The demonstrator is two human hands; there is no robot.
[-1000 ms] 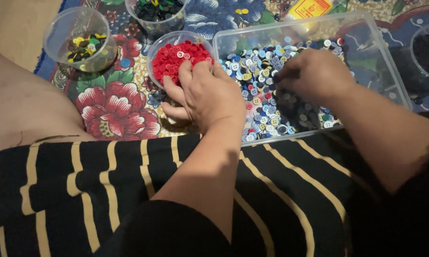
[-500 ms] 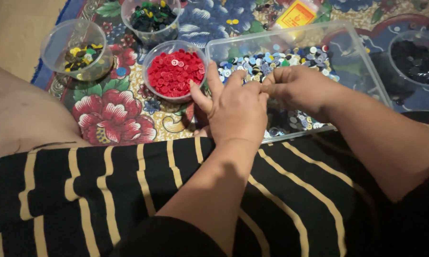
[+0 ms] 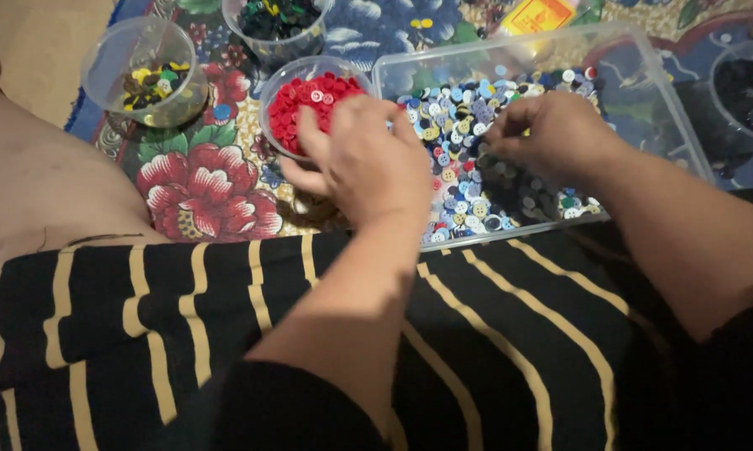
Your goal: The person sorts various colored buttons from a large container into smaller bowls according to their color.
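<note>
Hovering over the red buttons (image 3: 310, 104), our left hand (image 3: 364, 163) sits above the near rim of their clear round cup (image 3: 269, 93), fingers loosely curled; we cannot tell whether it pinches anything. Our right hand (image 3: 552, 134) is inside the clear rectangular tray (image 3: 644, 92), fingertips (image 3: 495, 144) drawn together over the mixed buttons (image 3: 456, 167), though whether one is caught between them is hidden. Beyond the red cup stand a cup of yellow and dark buttons (image 3: 147, 79) and a cup of green buttons (image 3: 276, 25), all on a flowered cloth (image 3: 205, 188)
</note>
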